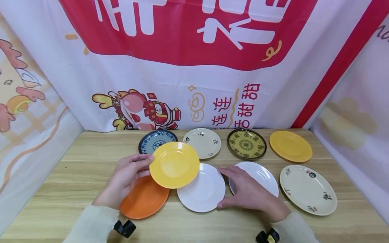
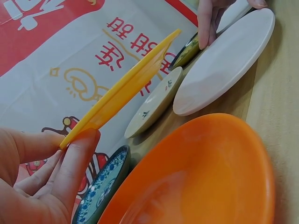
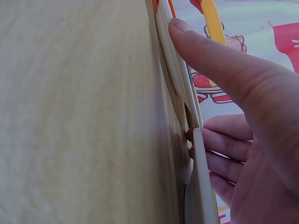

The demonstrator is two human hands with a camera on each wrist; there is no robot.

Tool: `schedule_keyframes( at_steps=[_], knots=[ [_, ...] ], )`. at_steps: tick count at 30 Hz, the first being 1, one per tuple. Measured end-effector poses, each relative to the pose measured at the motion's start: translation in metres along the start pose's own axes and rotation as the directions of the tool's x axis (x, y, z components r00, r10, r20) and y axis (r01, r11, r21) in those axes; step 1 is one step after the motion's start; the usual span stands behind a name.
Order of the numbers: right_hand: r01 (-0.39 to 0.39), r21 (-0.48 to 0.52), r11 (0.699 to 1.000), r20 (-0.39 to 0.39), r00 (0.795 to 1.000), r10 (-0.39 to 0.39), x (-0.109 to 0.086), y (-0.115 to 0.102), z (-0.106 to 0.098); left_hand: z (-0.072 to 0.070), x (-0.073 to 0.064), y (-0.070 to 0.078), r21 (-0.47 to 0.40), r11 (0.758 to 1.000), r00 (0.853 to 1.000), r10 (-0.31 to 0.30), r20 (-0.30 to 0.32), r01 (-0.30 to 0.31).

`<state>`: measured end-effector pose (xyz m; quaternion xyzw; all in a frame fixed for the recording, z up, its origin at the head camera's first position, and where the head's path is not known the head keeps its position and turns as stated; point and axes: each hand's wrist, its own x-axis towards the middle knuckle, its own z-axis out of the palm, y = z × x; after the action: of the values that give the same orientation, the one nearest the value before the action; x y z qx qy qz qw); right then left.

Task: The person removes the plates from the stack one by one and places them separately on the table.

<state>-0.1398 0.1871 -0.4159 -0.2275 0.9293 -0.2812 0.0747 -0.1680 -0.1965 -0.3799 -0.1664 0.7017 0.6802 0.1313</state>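
Note:
My left hand (image 1: 129, 175) pinches a small yellow plate (image 1: 174, 165) by its left rim, thumb on one side and fingers on the other. It is held up and tilted, partly covering a blue-patterned plate (image 1: 152, 143), an orange plate (image 1: 144, 199) and a white plate (image 1: 203, 192). In the left wrist view the yellow plate (image 2: 121, 91) appears almost edge-on. My right hand (image 1: 247, 190) spans the right edge of that white plate with thumb and fingers spread, the thumb at the near rim. It also covers part of a second white plate (image 1: 261, 175).
Along the back of the wooden table (image 1: 88, 162) lie a cream plate (image 1: 202, 143), a brown-rimmed green plate (image 1: 247, 144) and another yellow plate (image 1: 290, 146). At front right lies an oval cream plate (image 1: 307, 189). Printed cloth (image 1: 188, 74) hangs behind and at both sides.

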Motion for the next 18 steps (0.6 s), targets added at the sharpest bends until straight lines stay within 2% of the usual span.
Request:
schedule_keyframes(
  at_steps=[18],
  knots=[
    [-0.014, -0.007, 1.000, 0.010, 1.000, 0.014, 0.0001, -0.0002, -0.0004, -0.0081, -0.0068, -0.0037, -0.022, 1.000, 1.000, -0.016, -0.016, 0.016]
  ],
)
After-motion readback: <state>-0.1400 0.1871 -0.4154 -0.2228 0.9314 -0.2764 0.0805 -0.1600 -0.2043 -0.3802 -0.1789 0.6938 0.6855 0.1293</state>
